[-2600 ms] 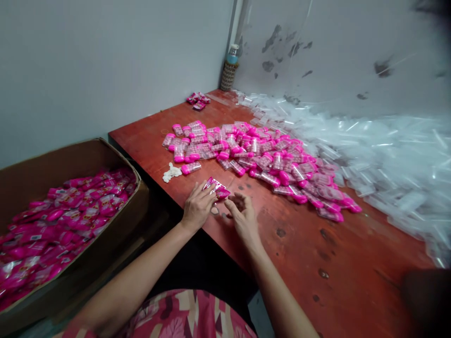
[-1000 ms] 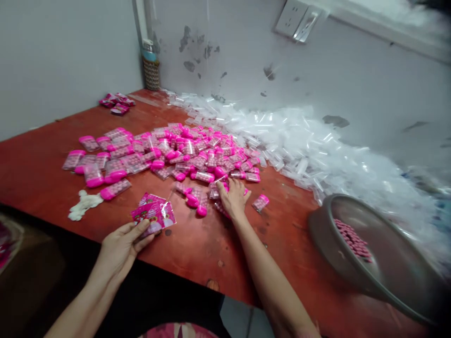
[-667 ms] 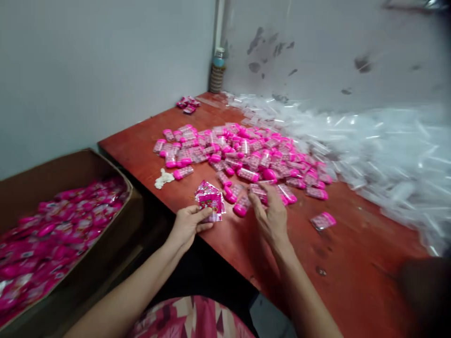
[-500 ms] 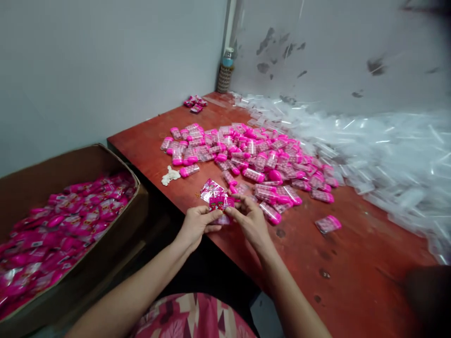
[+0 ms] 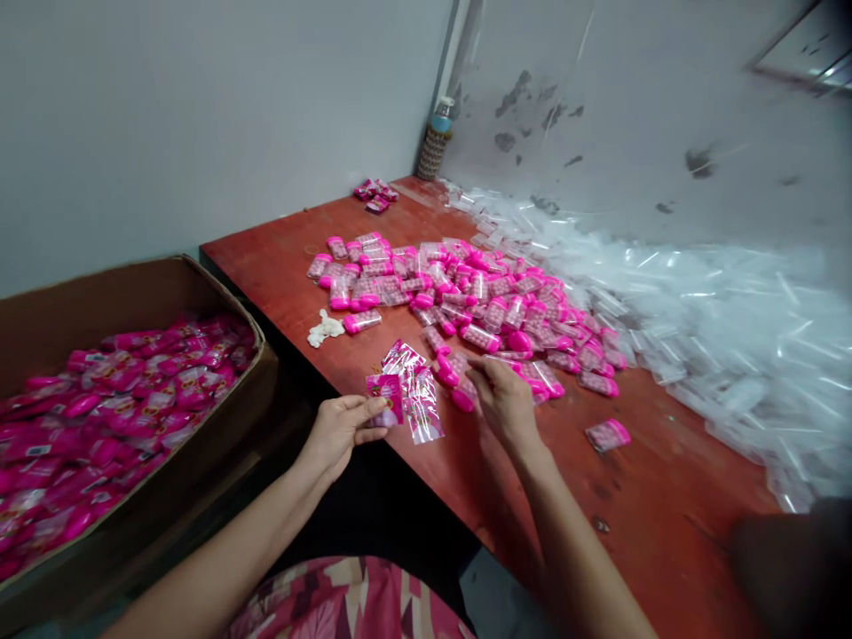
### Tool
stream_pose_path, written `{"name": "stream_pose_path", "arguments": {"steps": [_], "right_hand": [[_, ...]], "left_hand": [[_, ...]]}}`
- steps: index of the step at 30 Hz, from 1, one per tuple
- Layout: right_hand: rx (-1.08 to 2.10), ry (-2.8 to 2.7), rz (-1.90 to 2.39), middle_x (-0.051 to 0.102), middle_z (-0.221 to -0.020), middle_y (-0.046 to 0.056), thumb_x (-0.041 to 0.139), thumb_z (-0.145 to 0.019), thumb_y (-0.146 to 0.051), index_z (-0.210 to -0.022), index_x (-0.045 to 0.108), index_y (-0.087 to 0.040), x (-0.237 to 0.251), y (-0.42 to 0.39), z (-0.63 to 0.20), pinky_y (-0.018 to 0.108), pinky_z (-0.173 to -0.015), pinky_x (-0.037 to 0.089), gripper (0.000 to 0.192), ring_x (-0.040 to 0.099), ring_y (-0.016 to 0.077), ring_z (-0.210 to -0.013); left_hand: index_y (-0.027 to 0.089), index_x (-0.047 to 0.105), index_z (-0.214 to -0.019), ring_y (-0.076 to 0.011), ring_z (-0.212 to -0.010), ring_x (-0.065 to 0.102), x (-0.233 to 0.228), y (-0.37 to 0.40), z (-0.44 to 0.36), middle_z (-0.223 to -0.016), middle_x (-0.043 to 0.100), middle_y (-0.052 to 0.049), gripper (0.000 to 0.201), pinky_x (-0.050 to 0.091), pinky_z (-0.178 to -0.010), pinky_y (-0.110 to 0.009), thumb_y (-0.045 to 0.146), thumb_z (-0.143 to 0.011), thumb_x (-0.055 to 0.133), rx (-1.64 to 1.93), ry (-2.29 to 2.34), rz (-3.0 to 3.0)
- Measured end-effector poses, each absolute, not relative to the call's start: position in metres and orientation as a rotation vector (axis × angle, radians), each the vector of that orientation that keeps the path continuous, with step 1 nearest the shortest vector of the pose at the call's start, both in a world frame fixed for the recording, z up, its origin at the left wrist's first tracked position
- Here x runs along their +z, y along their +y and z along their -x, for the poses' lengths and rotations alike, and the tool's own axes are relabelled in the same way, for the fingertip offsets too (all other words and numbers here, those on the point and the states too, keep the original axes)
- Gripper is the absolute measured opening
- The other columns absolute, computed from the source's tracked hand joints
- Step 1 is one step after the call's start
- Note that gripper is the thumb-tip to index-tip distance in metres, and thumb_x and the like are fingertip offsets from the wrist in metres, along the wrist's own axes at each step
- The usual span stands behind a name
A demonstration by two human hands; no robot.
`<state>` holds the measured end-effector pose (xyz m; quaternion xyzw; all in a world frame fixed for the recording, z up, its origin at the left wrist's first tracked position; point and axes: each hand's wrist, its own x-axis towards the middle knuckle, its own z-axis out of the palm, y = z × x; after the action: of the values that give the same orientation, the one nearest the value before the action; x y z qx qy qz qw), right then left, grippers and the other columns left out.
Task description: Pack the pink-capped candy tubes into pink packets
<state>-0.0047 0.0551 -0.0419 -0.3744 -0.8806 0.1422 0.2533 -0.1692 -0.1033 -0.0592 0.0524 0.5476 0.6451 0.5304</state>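
My left hand pinches a small printed pink plastic wrapper between thumb and fingers, over the table's near edge. Beside it, more shiny pink wrappers lie loose on the table. My right hand is at the near side of the heap, its curled fingertips closed at the end of a small candy bottle. That bottle is clear with a pink cap and pale pink candies. Many similar candy bottles lie heaped beyond my hands.
A cardboard box at left holds wrapped pink packs. Empty clear containers pile along the right wall. A crumpled white lump, pink packets and a bottle in a woven holder stand on the red table.
My hands have moved apart. The left has drawn the pink wrapper leftward, while the right has let go of it and moved right to the candy bottles. The view has shifted slightly.
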Motion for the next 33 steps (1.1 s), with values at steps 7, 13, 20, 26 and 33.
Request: {"name": "stream_pose_path", "arguments": {"steps": [7, 13, 20, 26, 33], "right_hand": [[-0.041, -3.041, 0.472, 0.043, -0.131, 0.008, 0.038, -0.077, 0.000, -0.125, 0.044, -0.022, -0.015, 0.112, 0.039, 0.037, -0.086, 0.039, 0.053, 0.041, 0.0257, -0.117], [-0.263, -3.275, -0.130, 0.035, -0.138, 0.002, 0.038, -0.084, -0.005, -0.128, 0.038, -0.025, -0.021, 0.145, 0.066, 0.042, -0.102, 0.017, 0.048, 0.017, 0.0201, -0.130], [0.117, -3.064, -0.043, 0.055, -0.118, 0.012, 0.040, -0.088, -0.021, -0.111, 0.053, -0.016, -0.033, 0.158, 0.065, 0.042, -0.098, 0.026, 0.028, 0.039, 0.0232, -0.120], [1.327, -2.345, 0.551, 0.063, -0.091, 0.005, 0.043, -0.085, -0.034, -0.097, 0.057, -0.021, -0.040, 0.097, 0.054, 0.033, -0.068, 0.047, 0.022, 0.059, 0.0187, -0.078], [1.873, -1.479, 0.730, 0.062, -0.104, 0.005, 0.060, -0.073, -0.032, -0.090, 0.064, -0.022, -0.059, 0.003, 0.043, 0.034, -0.077, 0.044, 0.020, 0.055, 0.0224, -0.096]], "left_hand": [[0.010, 0.060, -0.065, -0.0079, -0.048, 0.057, -0.060, -0.102, 0.175, -0.058, 0.061, -0.001, 0.015, 0.050, -0.044, -0.017, 0.022, -0.064, 0.069, 1.661, 1.169, 0.071], [0.011, 0.061, -0.067, -0.0107, -0.058, 0.060, -0.056, -0.100, 0.176, -0.064, 0.064, -0.003, 0.016, 0.052, -0.054, -0.020, 0.024, -0.065, 0.069, 1.709, 1.167, -0.045], [0.010, 0.065, -0.067, -0.0116, -0.062, 0.058, -0.066, -0.092, 0.175, -0.065, 0.063, -0.003, 0.017, 0.048, -0.065, -0.025, 0.027, -0.064, 0.069, 1.776, 1.228, -0.294], [0.014, 0.070, -0.079, -0.0222, -0.099, 0.054, -0.062, -0.079, 0.164, -0.109, 0.060, -0.010, 0.016, 0.040, -0.087, -0.033, 0.027, -0.069, 0.064, 1.774, 1.270, -0.608], [0.018, 0.070, -0.078, -0.0198, -0.088, 0.058, -0.048, -0.084, 0.143, -0.092, 0.065, -0.007, 0.012, 0.041, -0.082, -0.030, 0.025, -0.074, 0.060, 1.854, 1.511, -1.056]]}}
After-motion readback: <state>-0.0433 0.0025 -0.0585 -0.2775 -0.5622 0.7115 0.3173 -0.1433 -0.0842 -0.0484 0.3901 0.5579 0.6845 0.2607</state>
